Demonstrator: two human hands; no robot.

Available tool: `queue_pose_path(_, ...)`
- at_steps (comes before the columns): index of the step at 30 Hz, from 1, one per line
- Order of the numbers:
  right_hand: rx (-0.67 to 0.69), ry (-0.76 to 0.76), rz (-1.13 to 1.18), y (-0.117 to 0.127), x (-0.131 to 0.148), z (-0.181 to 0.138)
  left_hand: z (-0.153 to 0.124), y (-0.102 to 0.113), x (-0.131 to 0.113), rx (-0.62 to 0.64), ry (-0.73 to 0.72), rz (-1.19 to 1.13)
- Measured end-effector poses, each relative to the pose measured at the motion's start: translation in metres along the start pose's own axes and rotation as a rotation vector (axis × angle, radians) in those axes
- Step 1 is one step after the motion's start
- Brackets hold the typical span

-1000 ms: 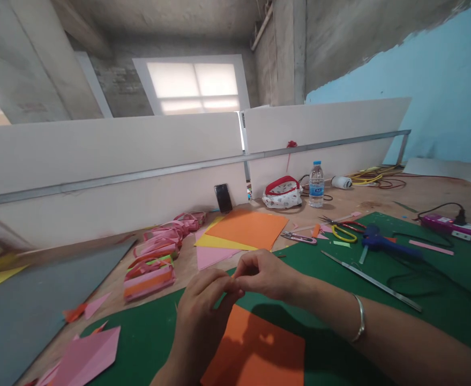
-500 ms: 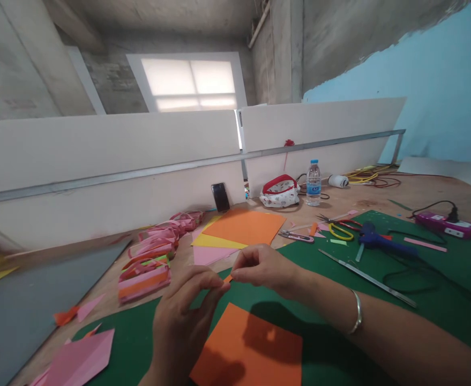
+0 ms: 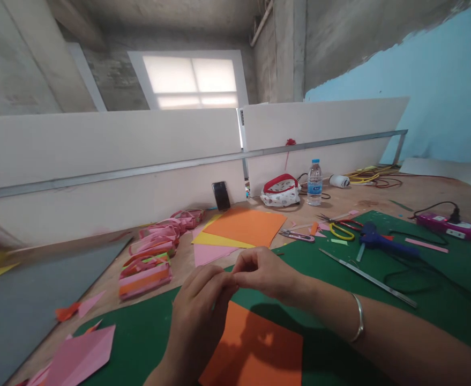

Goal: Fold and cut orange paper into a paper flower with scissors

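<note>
Both hands' fingertips meet above the green cutting mat; can't tell what they grip.
Left hand and right hand join tips, likely bracing each other for fine work. Orange paper sheet lies flat below, toward mat's near edge. Blue glue gun rests near mat's far corner, presumably for right-side reach.
</note>
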State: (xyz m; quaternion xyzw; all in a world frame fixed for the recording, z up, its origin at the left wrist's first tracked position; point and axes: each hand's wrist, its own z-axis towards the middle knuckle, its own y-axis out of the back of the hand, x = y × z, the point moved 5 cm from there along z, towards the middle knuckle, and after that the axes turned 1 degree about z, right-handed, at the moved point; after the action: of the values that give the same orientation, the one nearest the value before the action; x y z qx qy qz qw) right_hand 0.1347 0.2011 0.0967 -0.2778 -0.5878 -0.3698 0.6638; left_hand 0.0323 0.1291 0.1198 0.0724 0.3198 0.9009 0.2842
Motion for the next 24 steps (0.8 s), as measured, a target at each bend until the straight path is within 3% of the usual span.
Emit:
queue_pose_path(5,0.048,-0.036,0.088,-0.003,0.004,-0.002,-0.002,-0.004,-0.001,0.051,0.051,-0.057)
queue_pose_path(10,0.11,-0.065,0.176,-0.003,0.002,-0.002,-0.004,0.004,0.018,-0.025,0.391,-0.413)
queue_pose_path(12,0.103,-0.079,0.164,0.0,-0.002,0.0,-0.006,0.008,0.028,-0.09,0.541,-0.479)
queue_pose_path(14,0.109,-0.086,0.179,0.001,-0.004,0.002,-0.007,0.012,0.034,-0.137,0.592,-0.457)
queue_pose_path(16,0.119,-0.081,0.197,0.002,-0.004,0.003,-0.004,0.015,0.03,-0.131,0.483,-0.366)
queue_pose_path(20,0.127,-0.07,0.2,0.001,0.0,0.001,0.002,0.012,0.007,-0.049,0.11,-0.15)
queue_pose_path(24,0.11,-0.059,0.129,-0.001,0.001,0.0,0.001,0.006,0.0,-0.05,-0.004,-0.038)
